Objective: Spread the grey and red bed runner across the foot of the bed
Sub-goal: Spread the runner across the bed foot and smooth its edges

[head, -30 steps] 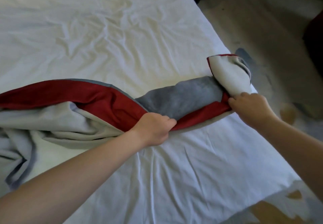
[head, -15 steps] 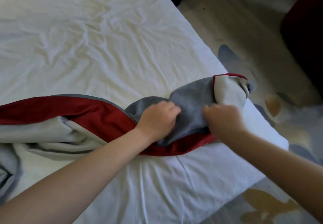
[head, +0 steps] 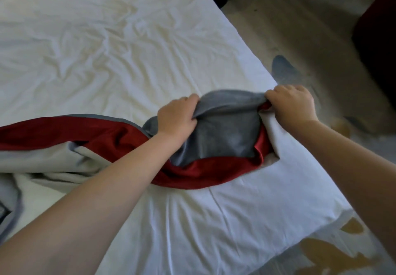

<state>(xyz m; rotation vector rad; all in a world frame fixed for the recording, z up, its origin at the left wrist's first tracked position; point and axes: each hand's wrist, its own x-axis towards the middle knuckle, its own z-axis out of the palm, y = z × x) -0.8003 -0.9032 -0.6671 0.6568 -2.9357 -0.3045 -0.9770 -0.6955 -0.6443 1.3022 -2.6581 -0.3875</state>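
Near the bed's right edge: both hands have moved up from the near red border to the far grey edge of the bed runner (head: 227, 137), and the end flap that was turned back pale-side-up a second ago is now mostly flipped over.
Meaning for the task: this end looks to be opening out flat; the unfolding has begun but the spreading is far from done.
Left hand (head: 176, 117): curled closed, pinching a fold of the grey fabric at its far edge.
Right hand (head: 293, 103): also closed over the far corner, where grey meets a sliver of red; the fingertips are hidden, so how much cloth it has I can only guess.
Runner's place: on the white sheet (head: 107, 49) of the bed, its right end bunched between the hands, the rest trailing left in a twisted band of red, grey and pale lining.
Remaining: the left stretch is still crumpled and needs flattening.
Floor (head: 300, 28): patterned carpet beyond the mattress edge.
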